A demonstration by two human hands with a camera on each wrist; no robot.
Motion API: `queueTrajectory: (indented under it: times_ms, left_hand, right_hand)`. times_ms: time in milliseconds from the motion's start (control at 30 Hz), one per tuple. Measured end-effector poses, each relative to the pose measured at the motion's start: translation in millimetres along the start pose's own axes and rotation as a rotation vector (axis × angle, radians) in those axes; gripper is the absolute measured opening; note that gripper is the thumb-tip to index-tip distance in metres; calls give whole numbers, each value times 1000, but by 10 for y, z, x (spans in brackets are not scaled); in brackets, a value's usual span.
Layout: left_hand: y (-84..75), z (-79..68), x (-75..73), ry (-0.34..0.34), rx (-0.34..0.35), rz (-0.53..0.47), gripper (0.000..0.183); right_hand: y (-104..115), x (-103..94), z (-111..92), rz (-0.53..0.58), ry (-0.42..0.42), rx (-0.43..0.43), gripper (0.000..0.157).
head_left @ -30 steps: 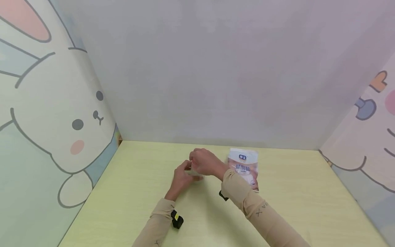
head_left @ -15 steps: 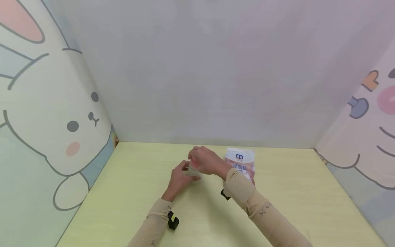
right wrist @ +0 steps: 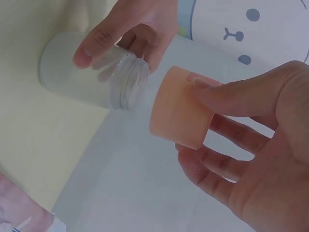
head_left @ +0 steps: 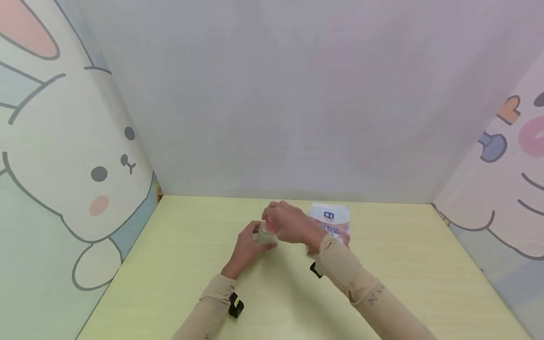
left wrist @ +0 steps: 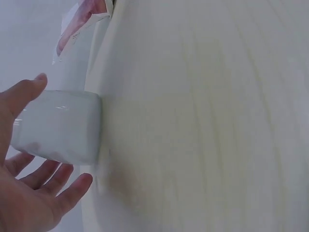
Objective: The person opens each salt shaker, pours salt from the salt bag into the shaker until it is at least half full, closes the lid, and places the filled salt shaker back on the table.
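A small translucent whitish jar [right wrist: 77, 72] with a clear threaded neck stands upright on the table. My left hand [head_left: 248, 245] holds it from the left; in the left wrist view the thumb lies on one side of the jar and the fingers on the other. Between thumb and fingers, my right hand [right wrist: 270, 145] grips an orange-pink cap [right wrist: 181, 111]. A narrow gap separates this cap from the jar's bare threads in the right wrist view. From the head view, the right hand [head_left: 291, 222] covers much of the cap and the jar's top.
A white and pinkish-brown salt bag [head_left: 329, 215] lies just right of the jar, partly behind my right forearm. The pale yellow table [head_left: 403, 255] meets a grey wall [head_left: 297, 118] at the back, with rabbit-printed panels [head_left: 85, 165] at the sides.
My right hand has shifted slightly rightward with the cap, and more of the jar shows between the hands. The left hand stays around the jar. The head view has moved a little.
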State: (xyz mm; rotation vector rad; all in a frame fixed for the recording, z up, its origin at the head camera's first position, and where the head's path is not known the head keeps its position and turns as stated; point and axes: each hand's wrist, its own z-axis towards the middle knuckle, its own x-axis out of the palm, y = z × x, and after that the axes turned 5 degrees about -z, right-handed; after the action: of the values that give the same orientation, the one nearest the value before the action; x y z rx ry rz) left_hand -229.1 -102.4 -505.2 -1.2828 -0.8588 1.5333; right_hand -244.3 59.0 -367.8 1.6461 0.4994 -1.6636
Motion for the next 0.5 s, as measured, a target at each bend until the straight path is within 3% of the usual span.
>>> queueTrajectory:
  times_ms: [267,500]
  left_hand:
    - [-72,9,-21,27,28,79,66]
    - [-115,5,-34,24,35,109,61]
  right_hand:
    - [-48,-68,-94,-8,-56,-1,43]
    - [-93,-79,-197,-1,-78,21,32]
